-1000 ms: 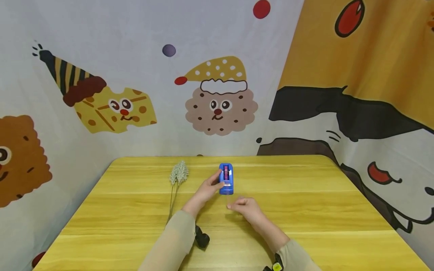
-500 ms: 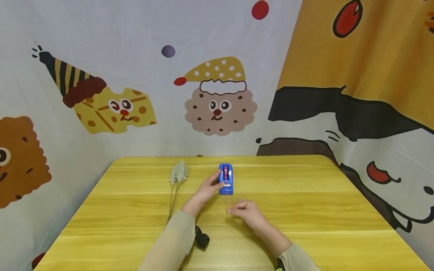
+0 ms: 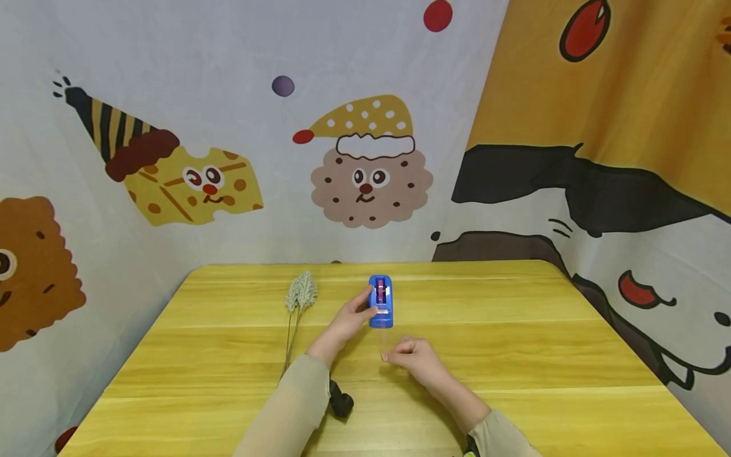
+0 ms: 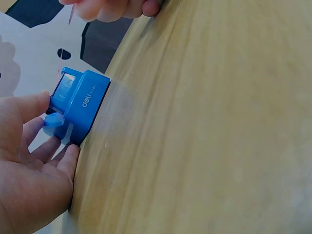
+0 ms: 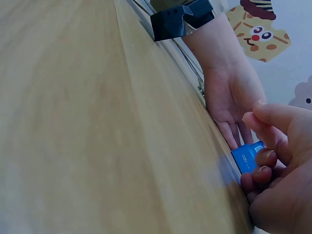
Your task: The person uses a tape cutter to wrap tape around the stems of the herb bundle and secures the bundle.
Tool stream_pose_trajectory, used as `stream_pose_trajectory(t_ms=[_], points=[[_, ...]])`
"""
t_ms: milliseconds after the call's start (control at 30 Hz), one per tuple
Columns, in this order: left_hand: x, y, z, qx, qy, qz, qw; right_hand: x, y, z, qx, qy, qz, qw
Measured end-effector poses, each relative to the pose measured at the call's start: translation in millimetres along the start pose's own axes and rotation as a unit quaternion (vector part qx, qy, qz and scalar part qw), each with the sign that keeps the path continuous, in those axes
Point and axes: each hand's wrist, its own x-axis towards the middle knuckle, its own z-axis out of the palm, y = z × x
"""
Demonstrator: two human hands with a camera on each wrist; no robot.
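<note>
A blue tape dispenser (image 3: 389, 301) with a pink-cored roll stands on the wooden table. My left hand (image 3: 347, 321) grips it from the left side, thumb near the cutting end. In the left wrist view the dispenser (image 4: 87, 105) shows its serrated edge beside the thumb. A thin strip of clear tape (image 3: 384, 339) stretches from the dispenser toward me. Its free end is pinched between thumb and forefinger of my right hand (image 3: 419, 360), which hovers just over the table. In the right wrist view the right hand (image 5: 287, 161) partly hides the dispenser.
Two pale dried-flower stems (image 3: 301, 293) lie left of the left arm, their lower ends hidden behind the sleeve. A black camera (image 3: 341, 401) sits on the left wrist. Behind the table (image 3: 514, 330) hangs a cloth printed with cartoons.
My right hand has drawn the tape slightly nearer to me, lengthening the strip, mostly in the first half second. The left hand and dispenser stay in place.
</note>
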Motion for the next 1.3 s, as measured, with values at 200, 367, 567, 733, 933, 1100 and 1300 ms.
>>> stream_pose_trajectory(t_ms=[200,367,567,733,933,1100,1300], points=[[-0.3,0.7,0.9,0.001,0.001,-0.003,1.0000,-0.7,-1,1,-0.024,-0.005,-0.011,0.9997],[-1.1,-0.2,0.5,-0.003,0.003,-0.003,1.0000,-4.6,-10,2,-0.037,-0.010,-0.019,0.9991],[-2.5,1.0,-0.5,-0.004,0.009,-0.010,0.9999,-16.8,-35,3,-0.049,-0.022,-0.031,0.9980],[-0.8,14.7,-3.7,0.027,0.012,-0.029,0.9992,-19.2,-40,4,-0.049,-0.011,-0.031,0.9982],[-10.5,49.8,-27.6,0.084,0.008,-0.016,0.9963,-17.5,-36,5,-0.042,-0.007,-0.028,0.9987],[-33.6,73.7,-65.4,0.105,0.018,-0.021,0.9941,-17.3,-35,5,-0.038,-0.007,-0.029,0.9989],[-59.3,64.8,-109.3,0.147,0.039,-0.043,0.9875,-13.0,-23,5,-0.037,0.007,-0.024,0.9990]])
